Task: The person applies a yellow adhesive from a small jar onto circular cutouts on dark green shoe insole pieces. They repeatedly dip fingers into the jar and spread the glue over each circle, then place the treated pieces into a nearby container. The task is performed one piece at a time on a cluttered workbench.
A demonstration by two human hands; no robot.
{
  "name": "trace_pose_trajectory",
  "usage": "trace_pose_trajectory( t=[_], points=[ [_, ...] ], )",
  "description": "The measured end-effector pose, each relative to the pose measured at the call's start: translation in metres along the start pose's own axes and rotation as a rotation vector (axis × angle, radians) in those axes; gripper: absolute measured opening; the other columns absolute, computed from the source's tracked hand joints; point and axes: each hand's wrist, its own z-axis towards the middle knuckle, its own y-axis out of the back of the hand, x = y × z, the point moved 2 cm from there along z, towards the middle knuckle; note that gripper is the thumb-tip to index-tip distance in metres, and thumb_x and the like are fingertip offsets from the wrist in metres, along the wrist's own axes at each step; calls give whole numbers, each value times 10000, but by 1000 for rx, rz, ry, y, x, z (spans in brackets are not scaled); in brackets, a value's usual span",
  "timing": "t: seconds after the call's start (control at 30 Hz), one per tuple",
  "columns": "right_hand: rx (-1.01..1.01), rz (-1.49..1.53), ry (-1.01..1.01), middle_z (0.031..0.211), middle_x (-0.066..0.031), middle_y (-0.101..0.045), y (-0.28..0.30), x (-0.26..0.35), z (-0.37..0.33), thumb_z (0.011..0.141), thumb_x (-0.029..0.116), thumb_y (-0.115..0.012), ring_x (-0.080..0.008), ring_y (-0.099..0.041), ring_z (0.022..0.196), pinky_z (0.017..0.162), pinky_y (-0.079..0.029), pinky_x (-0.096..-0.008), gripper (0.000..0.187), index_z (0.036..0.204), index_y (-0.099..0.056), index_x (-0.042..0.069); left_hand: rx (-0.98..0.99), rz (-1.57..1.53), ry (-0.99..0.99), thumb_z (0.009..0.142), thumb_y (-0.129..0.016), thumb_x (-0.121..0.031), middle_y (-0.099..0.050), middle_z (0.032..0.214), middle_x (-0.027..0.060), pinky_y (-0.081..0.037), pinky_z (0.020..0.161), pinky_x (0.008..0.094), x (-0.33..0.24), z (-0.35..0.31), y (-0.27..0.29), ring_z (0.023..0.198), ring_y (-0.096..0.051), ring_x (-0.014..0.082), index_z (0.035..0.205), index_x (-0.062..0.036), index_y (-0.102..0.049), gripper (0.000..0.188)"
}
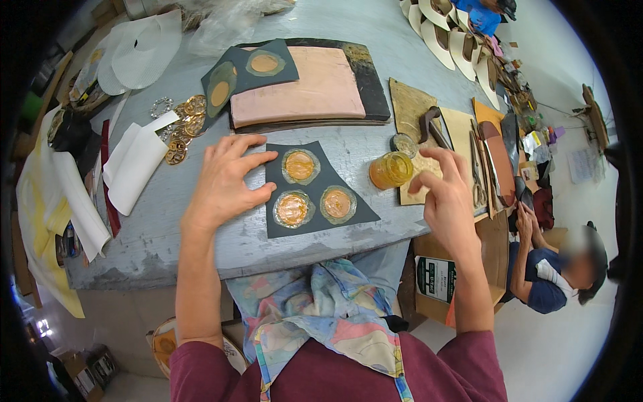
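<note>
A dark grey sheet piece (323,197) lies flat near the table's front edge. On it sit three round orange-tan discs, each ringed by a glossy smear; one is the upper disc (299,165). My left hand (231,177) is at the sheet's left edge, thumb and fingers spread, holding nothing. To the right stands a glass jar (390,171) of amber stuff, its mouth uncovered. A round lid (403,144) lies just behind it. Right of the jar my right hand (445,194) hovers with bent fingers apart, and I see nothing between them.
Behind the sheet lies a pinkish slab (301,84), with another dark piece bearing discs (258,67) on top. Gold rings (194,114) and rolled white material (137,167) are at left. At right are a curved dark tool (430,124), scissors (479,191) and a seated person (546,268).
</note>
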Motion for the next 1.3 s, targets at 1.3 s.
trace_pose_trajectory(
  t=[1.3],
  points=[
    [9,121,100,1274,-119,-657,-80,88,-52,705,-65,-735,-330,-607,1087,883,-528,-441,646,1323,-821,103,11,16,12,772,-919,-242,-702,1491,52,-406,1190,449,-1,0,0,1434,-569,286,1290,-120,-853,536]
  ],
)
